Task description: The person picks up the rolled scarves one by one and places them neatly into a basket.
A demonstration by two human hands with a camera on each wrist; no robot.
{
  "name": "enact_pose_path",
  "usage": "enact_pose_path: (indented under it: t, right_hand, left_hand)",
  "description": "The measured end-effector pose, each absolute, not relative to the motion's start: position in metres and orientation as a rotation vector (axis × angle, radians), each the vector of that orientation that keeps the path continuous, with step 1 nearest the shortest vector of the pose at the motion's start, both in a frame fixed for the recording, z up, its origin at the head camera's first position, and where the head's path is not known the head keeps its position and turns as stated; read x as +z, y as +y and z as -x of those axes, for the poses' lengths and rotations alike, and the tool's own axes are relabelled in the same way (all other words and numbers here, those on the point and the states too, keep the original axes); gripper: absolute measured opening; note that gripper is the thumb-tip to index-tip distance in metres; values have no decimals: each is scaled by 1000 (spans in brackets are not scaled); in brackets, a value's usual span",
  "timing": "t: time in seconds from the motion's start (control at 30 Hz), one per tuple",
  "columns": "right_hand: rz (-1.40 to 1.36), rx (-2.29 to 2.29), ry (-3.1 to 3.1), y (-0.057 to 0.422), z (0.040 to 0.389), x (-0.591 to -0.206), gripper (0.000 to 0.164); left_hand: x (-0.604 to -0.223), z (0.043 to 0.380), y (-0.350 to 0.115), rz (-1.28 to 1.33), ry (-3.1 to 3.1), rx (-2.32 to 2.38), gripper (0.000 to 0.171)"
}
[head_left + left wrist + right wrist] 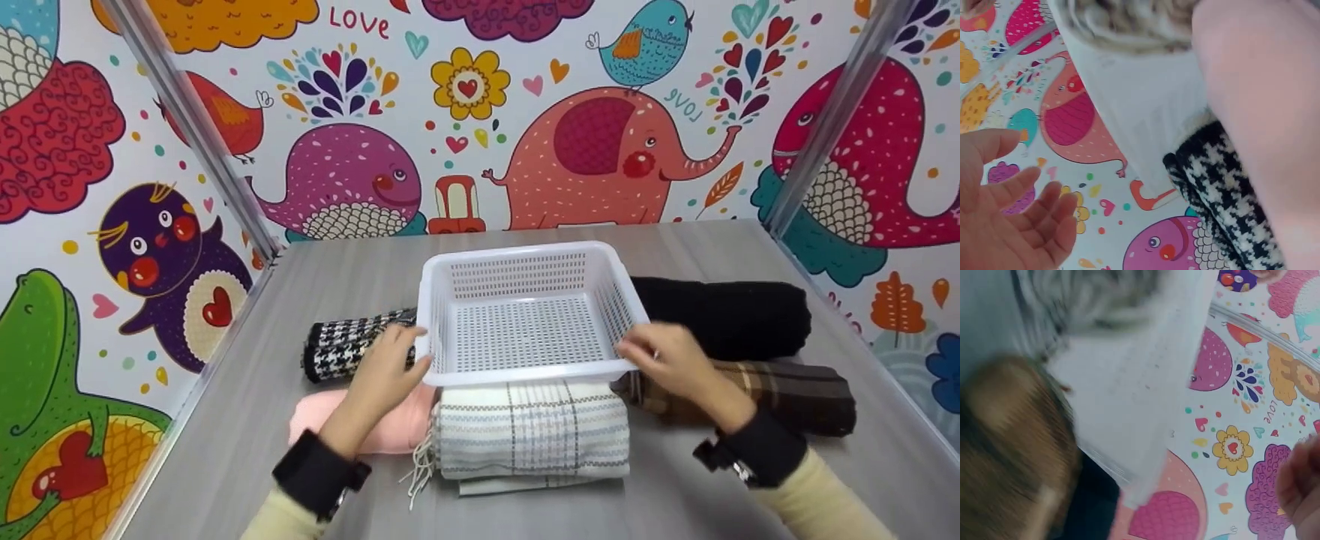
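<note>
A white plastic basket [525, 373] with perforated walls stands in the middle of the table, with nothing inside. My left hand [390, 367] is beside its left rim, above the rolled black-and-white houndstooth cloth [337, 349] and the pink roll [375, 420]. In the left wrist view, that hand [1022, 208] has its fingers loosely spread, apart from the basket wall [1140, 95]. At the basket's front right corner is my right hand [671, 356], over a rolled brown plaid cloth [795, 397]. Its fingers [1297, 478] show only partly in the right wrist view, holding nothing visible.
A white plaid scarf [532, 435], folded with fringe at its left end, lies in front of the basket. Behind the brown roll lies a black roll [720, 315]. Cartoon-printed walls [465, 150] enclose the grey table [225, 465] at the back and sides.
</note>
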State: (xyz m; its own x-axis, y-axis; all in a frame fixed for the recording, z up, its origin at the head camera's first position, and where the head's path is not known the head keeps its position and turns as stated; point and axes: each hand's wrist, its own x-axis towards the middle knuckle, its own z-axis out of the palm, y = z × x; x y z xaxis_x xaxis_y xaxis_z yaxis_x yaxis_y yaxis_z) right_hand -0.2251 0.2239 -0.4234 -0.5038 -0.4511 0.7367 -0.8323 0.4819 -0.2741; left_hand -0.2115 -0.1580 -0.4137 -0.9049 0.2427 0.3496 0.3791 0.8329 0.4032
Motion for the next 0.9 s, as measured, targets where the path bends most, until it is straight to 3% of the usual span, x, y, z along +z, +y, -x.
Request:
enact_pose_path:
  t: [0.13,0.37,0.57,0.7,0.9]
  right_hand:
    - [-1264,726,-2133,218,210,-448,8]
    - [-1440,462,-2298,207,198,-471,42]
    - [-1399,374,-2553,202,199,-481,65]
    - [-1315,440,-2800,202,203,-481,82]
    - [-1292,712,-2954,208,208,-488,87]
  left_hand:
    - [-429,186,-158,643,-2724,-657,40]
    - [-453,166,-144,818,-2806,-574,53]
    - [-461,167,-136,897,-2741,-515,53]
    - [-463,170,-136,896,-2784,-465,62]
    - [-469,177,-136,929,-2908,-505,68]
